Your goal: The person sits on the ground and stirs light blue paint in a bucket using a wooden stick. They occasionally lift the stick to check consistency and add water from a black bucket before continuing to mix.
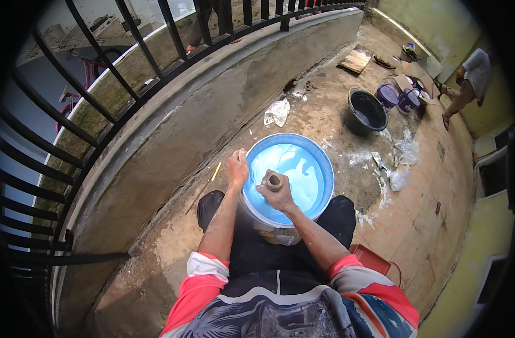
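Note:
A large round bucket [328,179] of light blue paint [303,179] stands on the ground between my knees. My right hand [279,198] is closed around a brown tube-like handle [274,181] held over the paint. The handle's round hollow end faces up, and its lower part is hidden by the hand. On the bucket's left rim, my left hand [237,168] is closed, gripping the edge. Pale smears mark its fingers.
A black bucket [365,112], purple pails [387,97] and a board [355,59] lie beyond. Plastic scraps [400,179] and a red tray [371,259] are at right. A low wall with a black railing [173,34] runs along the left. Another person [476,79] stands far right.

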The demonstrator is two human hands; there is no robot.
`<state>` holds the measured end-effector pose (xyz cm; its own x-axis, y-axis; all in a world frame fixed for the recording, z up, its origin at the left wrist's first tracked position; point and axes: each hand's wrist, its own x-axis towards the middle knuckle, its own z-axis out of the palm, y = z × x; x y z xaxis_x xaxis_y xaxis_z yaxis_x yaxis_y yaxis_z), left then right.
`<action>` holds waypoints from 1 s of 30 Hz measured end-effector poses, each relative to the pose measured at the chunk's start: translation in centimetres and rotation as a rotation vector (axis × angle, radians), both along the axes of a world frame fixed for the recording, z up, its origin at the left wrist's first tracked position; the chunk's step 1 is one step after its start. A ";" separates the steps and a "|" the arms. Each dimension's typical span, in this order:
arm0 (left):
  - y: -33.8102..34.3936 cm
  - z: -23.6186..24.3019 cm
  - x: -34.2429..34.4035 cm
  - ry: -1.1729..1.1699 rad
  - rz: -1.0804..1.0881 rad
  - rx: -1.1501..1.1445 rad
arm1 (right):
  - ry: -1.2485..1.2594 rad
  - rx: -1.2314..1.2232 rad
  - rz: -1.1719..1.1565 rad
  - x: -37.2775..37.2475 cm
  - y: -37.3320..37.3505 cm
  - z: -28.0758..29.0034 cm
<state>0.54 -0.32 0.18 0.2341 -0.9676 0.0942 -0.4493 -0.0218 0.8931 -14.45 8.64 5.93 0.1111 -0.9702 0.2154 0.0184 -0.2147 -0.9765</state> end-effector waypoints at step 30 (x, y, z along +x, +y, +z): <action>-0.1 0.0 -0.5 -0.014 0.014 0.017 | -0.041 0.117 0.031 -1.8 0.2 -0.9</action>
